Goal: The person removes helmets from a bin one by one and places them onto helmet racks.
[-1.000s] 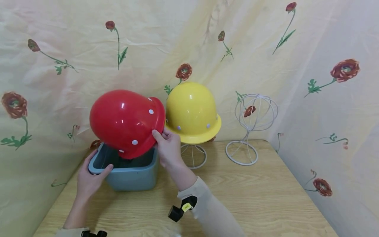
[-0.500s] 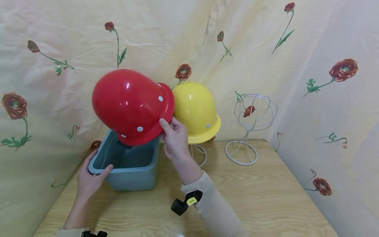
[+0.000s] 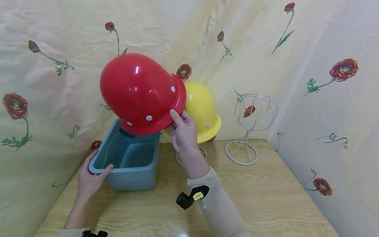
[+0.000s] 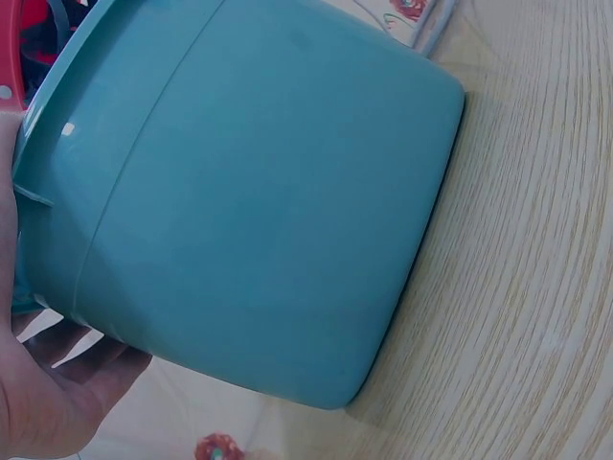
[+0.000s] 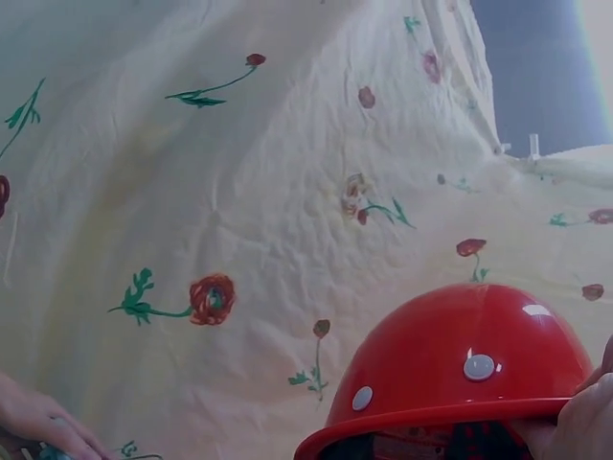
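In the head view, the right hand (image 3: 185, 133) pinches the brim of the red helmet (image 3: 139, 95), which is tilted, raised above the blue bin (image 3: 130, 181) and partly covers the yellow helmet (image 3: 201, 108). The left hand (image 3: 90, 179) grips the bin's near left corner on the bench (image 3: 266, 197); a wire stand (image 3: 248, 129) is to the right.

In the left wrist view, fingers tuck against the bin near its rim.

In the right wrist view, fingers hold the red helmet's brim at lower right

Red helmet (image 3: 139, 92), yellow helmet (image 3: 202, 112), blue-grey bin (image 3: 130, 180), red-flowered cream cloth (image 3: 251, 19)
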`<state>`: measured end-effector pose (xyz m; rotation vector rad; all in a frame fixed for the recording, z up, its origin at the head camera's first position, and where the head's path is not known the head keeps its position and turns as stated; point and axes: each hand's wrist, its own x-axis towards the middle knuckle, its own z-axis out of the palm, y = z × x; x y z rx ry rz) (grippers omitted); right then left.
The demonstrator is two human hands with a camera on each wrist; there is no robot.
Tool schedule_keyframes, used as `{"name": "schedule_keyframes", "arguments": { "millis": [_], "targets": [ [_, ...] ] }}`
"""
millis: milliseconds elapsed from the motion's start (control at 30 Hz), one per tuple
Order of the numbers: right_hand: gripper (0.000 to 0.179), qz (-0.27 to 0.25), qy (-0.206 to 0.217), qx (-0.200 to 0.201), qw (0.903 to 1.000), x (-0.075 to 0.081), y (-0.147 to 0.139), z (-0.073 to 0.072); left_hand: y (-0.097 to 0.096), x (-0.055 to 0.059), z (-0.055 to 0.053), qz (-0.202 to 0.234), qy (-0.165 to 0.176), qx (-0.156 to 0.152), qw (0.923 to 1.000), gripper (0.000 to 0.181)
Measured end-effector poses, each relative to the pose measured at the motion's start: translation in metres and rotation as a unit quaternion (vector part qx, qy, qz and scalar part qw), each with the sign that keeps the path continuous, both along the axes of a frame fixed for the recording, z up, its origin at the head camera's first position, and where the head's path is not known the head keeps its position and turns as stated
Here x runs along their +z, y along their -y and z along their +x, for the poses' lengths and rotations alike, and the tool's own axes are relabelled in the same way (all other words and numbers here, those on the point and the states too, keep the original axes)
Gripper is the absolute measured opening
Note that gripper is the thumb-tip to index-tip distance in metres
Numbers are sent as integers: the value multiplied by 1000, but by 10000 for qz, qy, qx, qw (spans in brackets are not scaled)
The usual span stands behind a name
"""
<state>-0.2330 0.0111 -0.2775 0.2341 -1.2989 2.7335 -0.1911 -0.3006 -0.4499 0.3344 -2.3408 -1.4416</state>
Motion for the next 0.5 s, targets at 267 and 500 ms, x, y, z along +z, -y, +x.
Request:
{"name": "schedule_keyframes", "arguments": {
  "millis": [267, 500],
  "targets": [
    [39, -465, -151, -232, 9985, 13, -15, -3, -1, 1, 0, -47, -44, 84, 9999, 91],
    [39, -838, -163, -497, 9951, 24, -27, -3, -2, 2, 1, 4, -49, 53, 10000, 91]
  ]
}}
